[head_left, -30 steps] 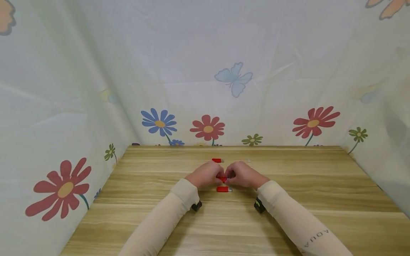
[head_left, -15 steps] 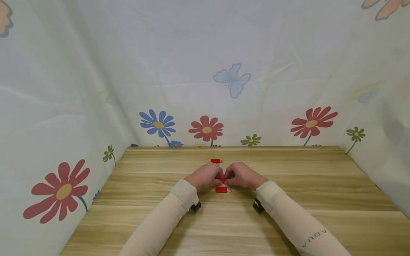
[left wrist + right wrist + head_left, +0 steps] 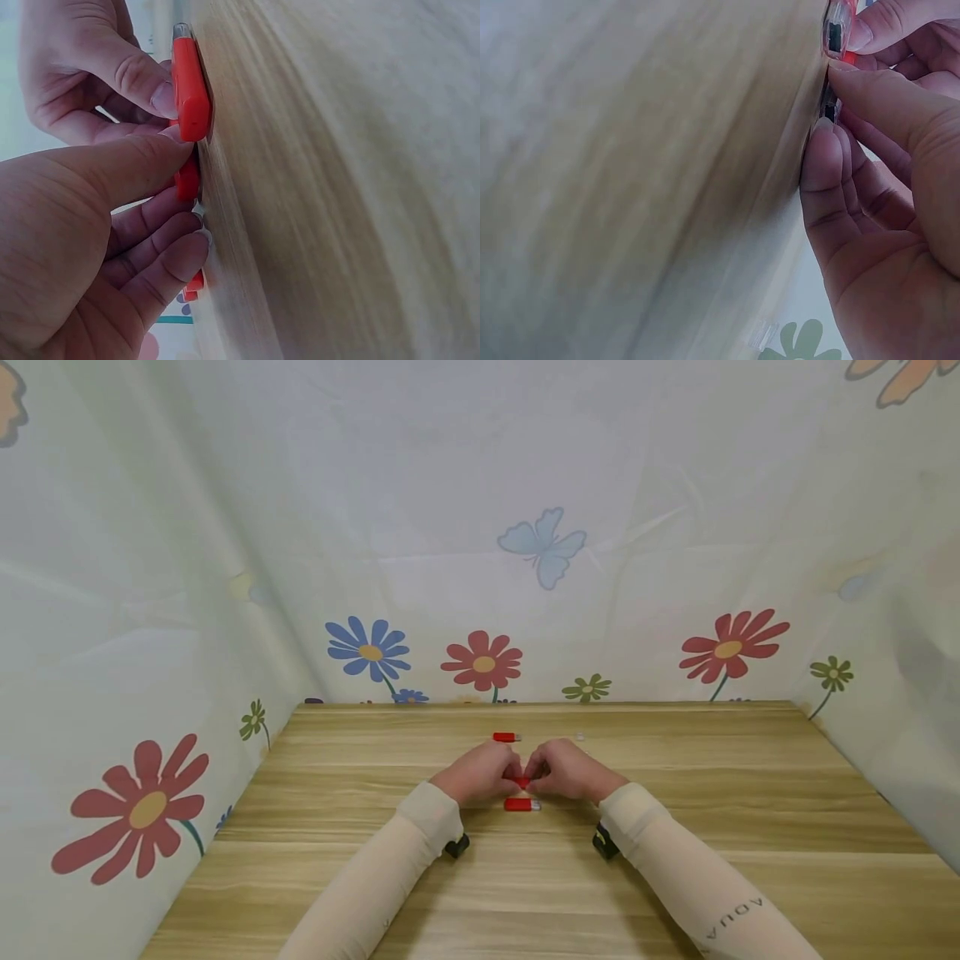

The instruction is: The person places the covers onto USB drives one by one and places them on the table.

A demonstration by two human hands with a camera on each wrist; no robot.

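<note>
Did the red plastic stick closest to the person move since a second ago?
No, the red stick shows no clear move against the wooden table's back edge; the whole view shifted slightly.

Screened-off spot, room type unclear: flower-print sheeting (image 3: 405,518) around wood-grain tabletop (image 3: 757,802).

Middle red stick (image 3: 187,184) (partly) behind hands (image 3: 480,771) (image 3: 567,768)

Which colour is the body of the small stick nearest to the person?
Red; the stick's body shows best in the left wrist view.
</note>
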